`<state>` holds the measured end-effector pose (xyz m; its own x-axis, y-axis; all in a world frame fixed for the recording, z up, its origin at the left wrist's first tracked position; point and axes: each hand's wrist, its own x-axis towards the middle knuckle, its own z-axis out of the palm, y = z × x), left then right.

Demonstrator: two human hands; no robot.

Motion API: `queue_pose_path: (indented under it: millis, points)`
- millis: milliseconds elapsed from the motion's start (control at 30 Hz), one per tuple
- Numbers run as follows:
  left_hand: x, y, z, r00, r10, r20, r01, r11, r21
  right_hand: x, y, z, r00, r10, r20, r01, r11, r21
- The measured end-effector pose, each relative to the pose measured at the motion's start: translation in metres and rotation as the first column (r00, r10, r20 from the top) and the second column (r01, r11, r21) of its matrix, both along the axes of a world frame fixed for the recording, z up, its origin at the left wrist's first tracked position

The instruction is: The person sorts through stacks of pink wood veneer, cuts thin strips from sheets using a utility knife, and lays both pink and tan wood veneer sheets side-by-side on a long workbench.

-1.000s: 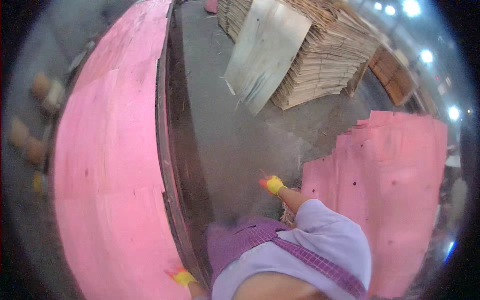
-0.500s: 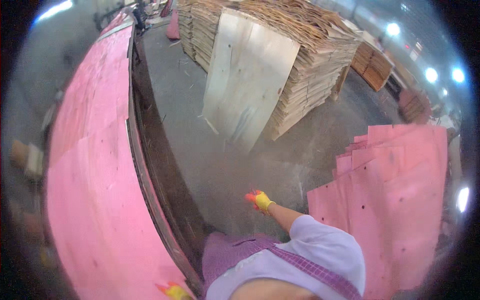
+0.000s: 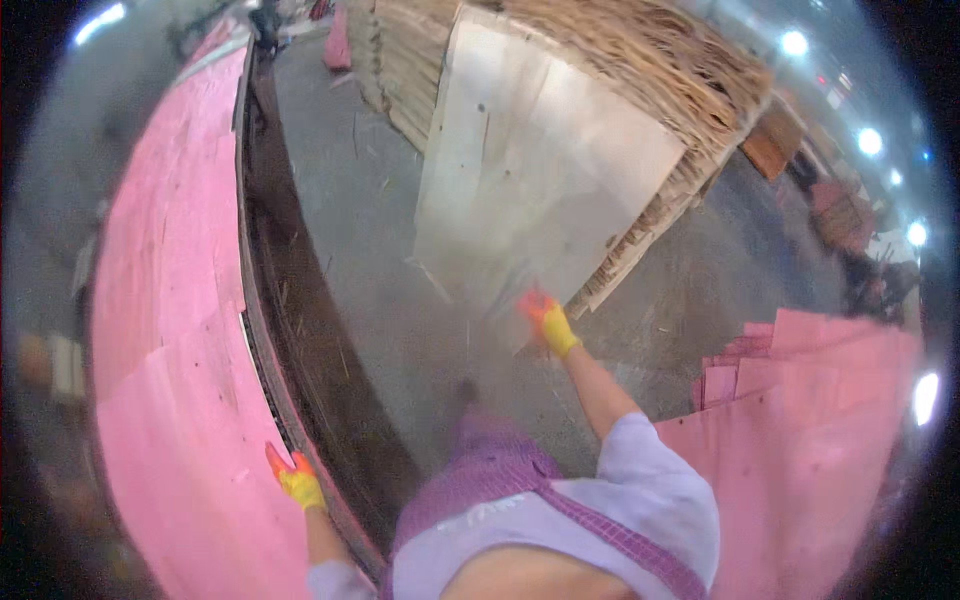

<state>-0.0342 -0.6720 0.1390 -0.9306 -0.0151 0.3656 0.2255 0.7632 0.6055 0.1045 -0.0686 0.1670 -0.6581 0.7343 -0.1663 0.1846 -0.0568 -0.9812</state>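
Note:
My left hand (image 3: 296,482), in a yellow glove with orange-red fingers, is at the right edge of a long stack of pink sheets (image 3: 190,420). Its fingers are apart and it holds nothing. In a matching glove, my right hand (image 3: 546,320) reaches forward toward the lower edge of a pale wood veneer sheet (image 3: 530,170). Motion blurs its fingers, but they look stretched out with nothing in them. Whether they touch the sheet is unclear. That sheet leans down the front of a tall veneer stack (image 3: 640,60).
A dark metal edge (image 3: 262,400) runs along the pink stack. More pink sheets (image 3: 800,450) lie fanned at my right. Wood scraps (image 3: 432,280) lie on the grey floor (image 3: 370,250). Brown stacked wood (image 3: 775,137) stands farther off at the right.
My right hand has moved forward toward the leaning veneer sheet. My left hand has come up from the lower edge, along the pink stack. The view has moved closer to the veneer stack.

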Motion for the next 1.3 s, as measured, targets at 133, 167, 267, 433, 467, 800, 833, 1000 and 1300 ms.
queue_pose_path:
  millis: [133, 167, 267, 433, 467, 800, 833, 1000, 1300]
  points:
    - [-0.031, 0.040, 0.018, 0.986, 0.117, 0.117, -0.103, 0.987, -0.124, -0.130, 0.056, 0.115, 0.994, 0.079, 0.076, -0.088, 0.987, 0.131]
    - [-0.045, 0.057, 0.007, 0.981, 0.123, 0.152, -0.102, 0.985, -0.139, -0.158, 0.090, 0.135, 0.994, 0.104, -0.024, -0.099, 0.982, 0.162]
    - [-0.055, 0.056, -0.010, 0.953, 0.172, 0.249, -0.195, 0.978, 0.070, -0.250, 0.156, 0.203, 0.995, 0.091, 0.030, -0.096, 0.918, 0.384]
    - [-0.073, 0.055, -0.033, 0.816, 0.372, 0.443, -0.349, 0.927, -0.135, -0.376, 0.262, 0.280, 0.994, -0.109, 0.002, 0.069, 0.643, 0.763]
    - [-0.085, 0.046, -0.039, 0.808, 0.381, 0.450, -0.351, 0.924, -0.153, -0.405, 0.273, 0.290, 0.982, -0.183, -0.054, 0.151, 0.571, 0.807]
    - [-0.399, 0.048, -0.048, 0.865, 0.296, 0.405, -0.364, 0.926, 0.101, -0.524, 0.374, 0.280, 0.636, -0.728, 0.255, -0.212, 0.153, 0.965]
    - [-0.446, 0.065, -0.035, 0.885, 0.230, 0.406, -0.280, 0.958, 0.067, -0.525, 0.371, 0.285, 0.627, -0.744, 0.230, -0.262, 0.076, 0.962]
    - [-0.637, 0.168, -0.049, 0.917, -0.064, 0.393, 0.002, 0.988, 0.157, -0.546, 0.292, 0.287, 0.729, -0.678, 0.097, -0.126, 0.007, 0.992]
    - [-0.794, 0.485, 0.014, 0.626, -0.743, 0.238, 0.302, 0.512, 0.804, -0.572, 0.140, 0.319, 0.763, -0.640, -0.089, 0.105, -0.012, 0.994]
